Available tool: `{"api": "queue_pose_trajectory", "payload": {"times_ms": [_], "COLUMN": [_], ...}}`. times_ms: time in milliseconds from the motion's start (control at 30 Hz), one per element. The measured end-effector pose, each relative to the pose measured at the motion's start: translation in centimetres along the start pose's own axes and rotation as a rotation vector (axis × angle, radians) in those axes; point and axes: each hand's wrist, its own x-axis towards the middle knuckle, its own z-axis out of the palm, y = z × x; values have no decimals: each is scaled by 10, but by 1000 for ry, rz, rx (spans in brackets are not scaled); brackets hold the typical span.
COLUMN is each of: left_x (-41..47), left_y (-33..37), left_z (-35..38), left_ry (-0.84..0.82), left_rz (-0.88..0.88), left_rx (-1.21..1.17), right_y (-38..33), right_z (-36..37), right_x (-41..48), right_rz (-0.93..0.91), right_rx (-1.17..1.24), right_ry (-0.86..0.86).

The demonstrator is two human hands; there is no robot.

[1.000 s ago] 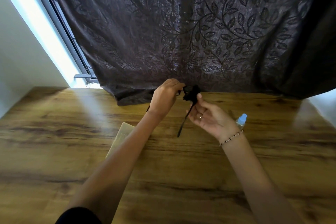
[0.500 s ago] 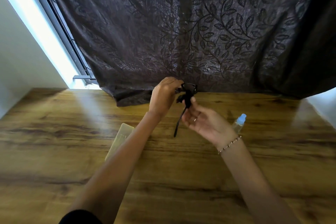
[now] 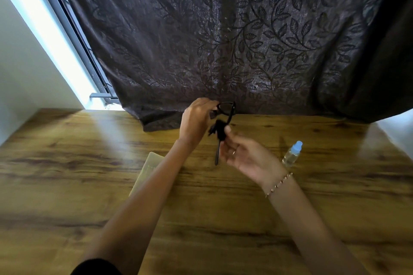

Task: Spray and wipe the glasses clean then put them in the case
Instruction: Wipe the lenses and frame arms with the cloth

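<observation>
Black glasses point(image 3: 226, 111) gripped at frame by left hand point(image 3: 194, 121); black cloth point(image 3: 218, 129) pinched in right hand point(image 3: 244, 156) (remaining fingers loosely spread), pressed against temple.

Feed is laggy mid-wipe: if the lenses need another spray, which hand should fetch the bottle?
Probably the right hand: the spray bottle stands just beside it, and it holds only the cloth. The left hand grips the glasses.
</observation>
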Motion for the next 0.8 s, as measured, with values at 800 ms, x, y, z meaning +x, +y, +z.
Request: {"api": "queue_pose_trajectory", "payload": {"times_ms": [800], "left_x": [15], "left_y": [-10], "left_z": [-14], "left_ry": [51], "left_rz": [-208], "left_rx": [-509], "right_y": [13], "right_z": [-45], "right_x": [3], "right_rz": [-301], "right_rx": [-369], "right_ry": [381]}}
